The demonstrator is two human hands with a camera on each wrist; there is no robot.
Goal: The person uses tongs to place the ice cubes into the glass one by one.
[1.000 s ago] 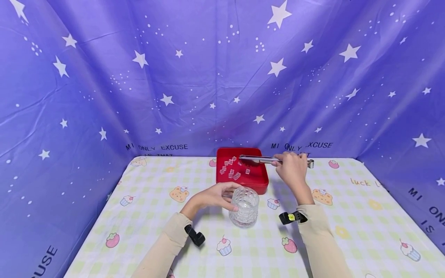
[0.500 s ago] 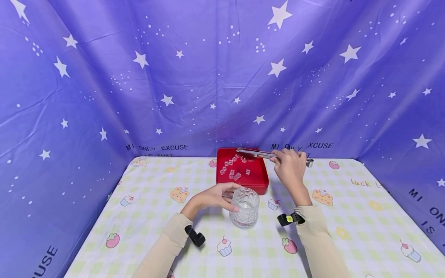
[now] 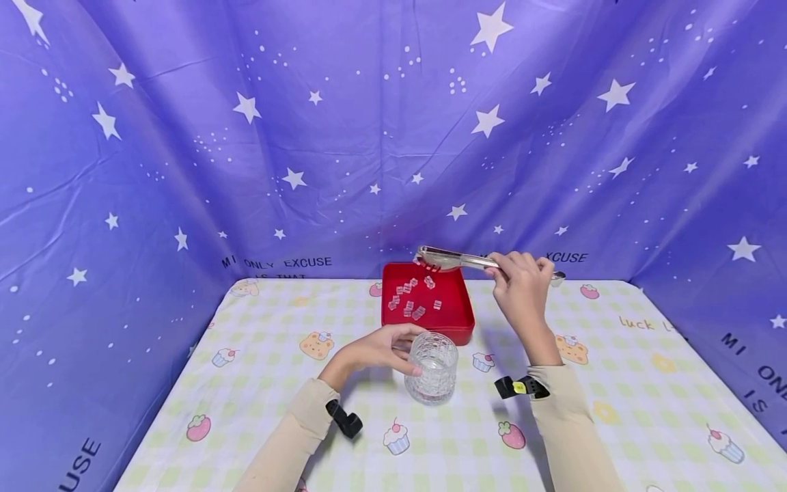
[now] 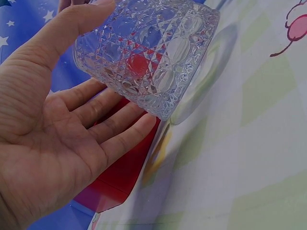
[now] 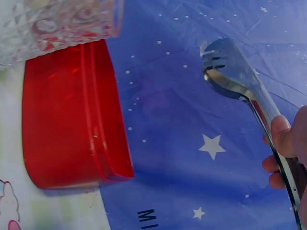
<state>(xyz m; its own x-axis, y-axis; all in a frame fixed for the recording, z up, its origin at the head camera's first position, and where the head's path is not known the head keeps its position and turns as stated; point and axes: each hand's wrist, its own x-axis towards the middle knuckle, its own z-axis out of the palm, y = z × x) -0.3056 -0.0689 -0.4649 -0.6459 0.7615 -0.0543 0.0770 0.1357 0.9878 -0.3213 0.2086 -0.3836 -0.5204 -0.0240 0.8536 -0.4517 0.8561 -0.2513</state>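
My left hand point(image 3: 382, 347) holds a clear patterned glass point(image 3: 434, 372), thumb on the near side and fingers toward the back. In the left wrist view the thumb lies along the upper part of the glass point(image 4: 144, 52) and the fingertips touch its far side. My right hand point(image 3: 522, 290) grips metal food tongs point(image 3: 461, 260) by the handles. The tongs' head is raised over the back of a red tray point(image 3: 451, 335). A small clear piece point(image 5: 204, 49) shows at the tips of the tongs. Several clear cube-like pieces point(image 3: 409, 307) lie in the tray.
A checked tablecloth point(image 3: 246, 410) with cupcakes, bears and strawberries covers the table. Directly behind the tray hangs a purple star-printed curtain point(image 3: 344, 137), which also runs along both sides. The glass stands just in front of the tray.
The tongs have gone from down in the tray to above its back edge, now with a clear piece at the tips. My left hand and the glass have stayed in place.
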